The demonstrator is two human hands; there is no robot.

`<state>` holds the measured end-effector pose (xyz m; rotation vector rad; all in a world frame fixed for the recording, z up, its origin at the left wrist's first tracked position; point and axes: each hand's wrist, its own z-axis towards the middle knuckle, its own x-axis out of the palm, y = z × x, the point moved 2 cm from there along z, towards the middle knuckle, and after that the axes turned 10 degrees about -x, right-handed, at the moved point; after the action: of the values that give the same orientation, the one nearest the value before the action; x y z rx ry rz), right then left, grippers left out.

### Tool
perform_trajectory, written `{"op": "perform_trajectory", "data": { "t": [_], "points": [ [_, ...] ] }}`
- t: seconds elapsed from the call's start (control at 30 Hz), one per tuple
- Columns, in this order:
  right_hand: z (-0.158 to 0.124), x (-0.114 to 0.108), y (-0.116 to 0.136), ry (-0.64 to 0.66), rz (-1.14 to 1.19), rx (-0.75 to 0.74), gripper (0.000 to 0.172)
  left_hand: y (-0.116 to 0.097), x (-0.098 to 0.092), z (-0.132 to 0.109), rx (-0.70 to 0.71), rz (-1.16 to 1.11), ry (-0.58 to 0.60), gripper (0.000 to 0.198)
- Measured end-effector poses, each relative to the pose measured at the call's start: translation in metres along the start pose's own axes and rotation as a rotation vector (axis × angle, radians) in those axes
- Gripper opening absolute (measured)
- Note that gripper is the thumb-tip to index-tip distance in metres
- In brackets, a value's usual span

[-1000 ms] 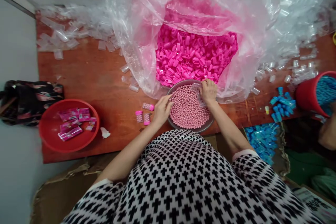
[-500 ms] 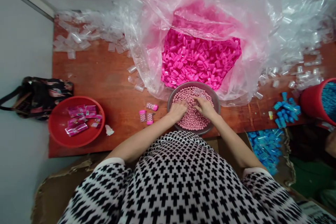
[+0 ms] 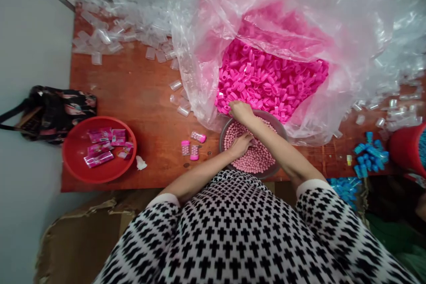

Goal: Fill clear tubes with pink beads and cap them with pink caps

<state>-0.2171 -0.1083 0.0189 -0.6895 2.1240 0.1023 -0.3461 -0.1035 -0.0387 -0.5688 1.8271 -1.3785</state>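
A grey bowl full of small pink beads stands at the table's front edge. Low over the beads, my left hand has its fingers closed together; what they hold is mostly hidden. My right hand reaches across above it to the bowl's far rim. Its curled fingertips are at the near edge of a heap of pink plastic caps, and whatever is between them cannot be made out. The caps lie in a large clear plastic bag. Several small bead-filled containers with pink caps lie left of the bowl.
A red basin with pink packets stands at left, beside a dark flowered bag. Clear plastic tubes are scattered along the back. At right are blue pieces and a red bucket; another person's hand shows at the far right edge.
My right hand has moved from the beads up and left to the pink caps. My left hand has shifted right and nearer to me within the bowl, its fingers closed. The view has turned slightly.
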Motion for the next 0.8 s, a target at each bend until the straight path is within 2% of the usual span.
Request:
{"op": "perform_trajectory", "data": {
  "t": [0.07,0.13,0.23,0.3,0.33,0.4,0.47,0.53,0.67,0.8],
  "points": [
    [0.020,0.007,0.003,0.048,-0.018,-0.008,0.032,0.007,-0.010,-0.011,0.035,-0.170,-0.048,0.020],
    [0.032,0.012,0.004,0.066,-0.014,-0.025,0.034,0.015,-0.018,-0.021,0.073,-0.467,-0.093,0.017],
    [0.037,0.012,0.002,0.080,-0.001,-0.051,0.033,0.025,-0.024,-0.029,0.041,-0.933,-0.142,0.022],
    [0.032,0.006,-0.003,0.066,0.008,-0.062,0.032,0.028,-0.028,-0.030,-0.015,-1.072,-0.164,0.030],
    [0.026,0.002,-0.007,0.024,0.029,-0.067,0.032,0.027,-0.032,-0.031,-0.035,-1.091,-0.171,0.034],
    [0.007,-0.009,-0.016,-0.138,0.121,-0.081,0.034,0.025,-0.041,-0.033,-0.059,-1.068,-0.177,0.038],
    [-0.023,-0.020,-0.025,-0.344,0.279,-0.106,0.034,0.022,-0.052,-0.035,-0.064,-1.044,-0.193,0.039],
    [-0.059,-0.027,-0.031,-0.461,0.442,-0.146,0.033,0.019,-0.060,-0.037,-0.053,-1.029,-0.229,0.040],
    [-0.124,-0.032,-0.024,-0.457,0.565,-0.274,0.032,0.013,-0.064,-0.041,-0.023,-0.927,-0.299,0.043],
    [-0.157,-0.027,-0.007,-0.484,0.450,-0.355,0.031,0.000,-0.066,-0.048,0.036,-0.814,-0.268,0.039]
  ]
}}
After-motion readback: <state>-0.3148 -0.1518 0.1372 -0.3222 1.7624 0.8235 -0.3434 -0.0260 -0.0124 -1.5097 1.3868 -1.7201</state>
